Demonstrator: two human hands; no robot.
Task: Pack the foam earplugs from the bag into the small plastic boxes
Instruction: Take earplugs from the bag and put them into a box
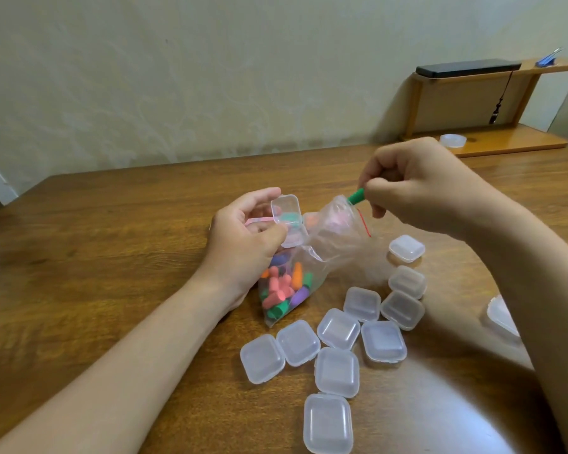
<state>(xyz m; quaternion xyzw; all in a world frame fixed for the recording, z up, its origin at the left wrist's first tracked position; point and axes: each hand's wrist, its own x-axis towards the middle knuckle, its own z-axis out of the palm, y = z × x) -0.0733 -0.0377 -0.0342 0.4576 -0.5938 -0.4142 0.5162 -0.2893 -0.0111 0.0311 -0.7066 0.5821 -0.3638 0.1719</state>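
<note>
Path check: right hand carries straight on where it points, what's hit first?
Likely the raised mouth of the bag, just ahead of the green earplug; the open box lies beyond. Depth unclear.

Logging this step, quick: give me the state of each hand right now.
Left hand: closed, holding a small plastic box.
Right hand: closed, pinching a green earplug just above the bag.

Left of my left hand (243,237) the bench (95,257) is bare wood out to the wall. Between my forearms the bag (338,247) and a cluster of shut boxes (338,329) crowd the near middle; by the bag's mouth hang the open box (286,209) I grip and the green earplug (356,195) pinched in my right hand (413,188). A wooden shelf (512,142) blocks the far right corner.
</note>
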